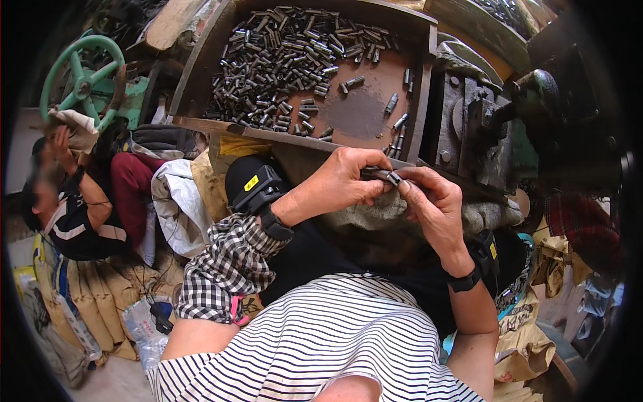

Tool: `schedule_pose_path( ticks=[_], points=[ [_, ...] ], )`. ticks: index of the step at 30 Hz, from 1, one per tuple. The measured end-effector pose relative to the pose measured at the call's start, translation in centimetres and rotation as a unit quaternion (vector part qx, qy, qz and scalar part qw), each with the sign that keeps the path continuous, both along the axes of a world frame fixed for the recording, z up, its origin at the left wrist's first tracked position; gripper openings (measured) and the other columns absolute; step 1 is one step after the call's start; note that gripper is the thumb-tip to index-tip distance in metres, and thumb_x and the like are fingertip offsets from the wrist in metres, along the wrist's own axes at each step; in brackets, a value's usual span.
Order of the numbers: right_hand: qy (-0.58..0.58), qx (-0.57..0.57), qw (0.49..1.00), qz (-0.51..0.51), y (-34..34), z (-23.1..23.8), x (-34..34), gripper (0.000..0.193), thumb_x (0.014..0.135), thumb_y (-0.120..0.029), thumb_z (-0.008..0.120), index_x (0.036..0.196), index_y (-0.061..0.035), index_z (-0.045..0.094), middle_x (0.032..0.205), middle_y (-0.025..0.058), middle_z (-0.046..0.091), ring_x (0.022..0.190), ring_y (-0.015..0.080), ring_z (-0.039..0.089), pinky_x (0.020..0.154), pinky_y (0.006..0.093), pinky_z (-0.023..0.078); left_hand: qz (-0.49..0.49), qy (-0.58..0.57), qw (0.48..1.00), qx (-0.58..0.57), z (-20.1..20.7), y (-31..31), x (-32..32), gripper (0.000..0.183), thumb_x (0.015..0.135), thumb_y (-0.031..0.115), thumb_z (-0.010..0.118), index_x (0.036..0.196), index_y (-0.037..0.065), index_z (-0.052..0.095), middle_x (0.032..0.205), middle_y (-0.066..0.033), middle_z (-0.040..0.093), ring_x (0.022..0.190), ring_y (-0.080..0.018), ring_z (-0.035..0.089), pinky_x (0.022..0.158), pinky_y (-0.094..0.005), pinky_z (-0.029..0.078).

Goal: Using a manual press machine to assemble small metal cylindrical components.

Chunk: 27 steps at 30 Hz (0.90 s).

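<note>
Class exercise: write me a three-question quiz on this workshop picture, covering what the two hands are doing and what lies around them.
1. True or false: the left hand and right hand meet on one small metal piece.
2. Where do most of the metal tubes lie? A) in the wooden tray B) on the grey cloth C) on the floor
3. What colour is the handwheel at the upper left?

Key: 1 true; 2 A; 3 green.
</note>
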State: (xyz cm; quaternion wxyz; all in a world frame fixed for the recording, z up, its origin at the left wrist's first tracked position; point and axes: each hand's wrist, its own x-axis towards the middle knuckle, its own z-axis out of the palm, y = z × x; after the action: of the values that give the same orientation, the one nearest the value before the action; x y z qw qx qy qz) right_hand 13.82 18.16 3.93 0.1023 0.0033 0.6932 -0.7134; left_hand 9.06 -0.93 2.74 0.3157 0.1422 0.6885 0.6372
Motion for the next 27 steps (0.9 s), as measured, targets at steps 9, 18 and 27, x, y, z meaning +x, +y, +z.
schedule_pose_path(
  ticks=[9, 18, 27],
  points=[
    [-0.034, -0.019, 0.998, -0.041, 2.3, -1.4, 0.6, 0.019, 0.089, -0.015, 0.061, 0.101, -0.0009, 0.065, 0.069, -0.0046, 0.056, 0.053, -0.001, 0.046, 0.044, 0.0145, 0.039, 0.006, -0.067, 0.995, 0.073, -0.2, -0.1, 0.2, 0.028, 0.087, 0.008, 0.062, 0.112, -0.002, 0.058, 0.08, 0.0012, 0.06, 0.063, -0.002, 0.056, 0.05, -0.0168, 0.048],
    [-0.055, -0.045, 0.997, -0.03, 2.2, -1.0, 0.2, 0.015, 0.089, -0.015, 0.062, 0.094, -0.001, 0.065, 0.065, -0.005, 0.053, 0.05, 0.0003, 0.046, 0.044, 0.0151, 0.038, 0.063, -0.135, 0.98, 0.134, -0.6, 0.6, 0.2, 0.019, 0.087, 0.01, 0.062, 0.103, 0.0, 0.059, 0.079, 0.001, 0.06, 0.058, -0.0027, 0.055, 0.048, -0.0172, 0.046],
    [-0.099, -0.098, 0.99, -0.025, 2.4, -1.4, 0.2, 0.015, 0.088, -0.016, 0.063, 0.091, -0.001, 0.066, 0.068, -0.0025, 0.055, 0.049, 0.0011, 0.049, 0.042, 0.0139, 0.038, 0.08, -0.222, 0.943, 0.234, -1.2, 0.8, 0.2, 0.013, 0.088, 0.01, 0.06, 0.099, 0.003, 0.058, 0.08, 0.0019, 0.058, 0.053, -0.0012, 0.05, 0.043, -0.0145, 0.041]
  ],
)
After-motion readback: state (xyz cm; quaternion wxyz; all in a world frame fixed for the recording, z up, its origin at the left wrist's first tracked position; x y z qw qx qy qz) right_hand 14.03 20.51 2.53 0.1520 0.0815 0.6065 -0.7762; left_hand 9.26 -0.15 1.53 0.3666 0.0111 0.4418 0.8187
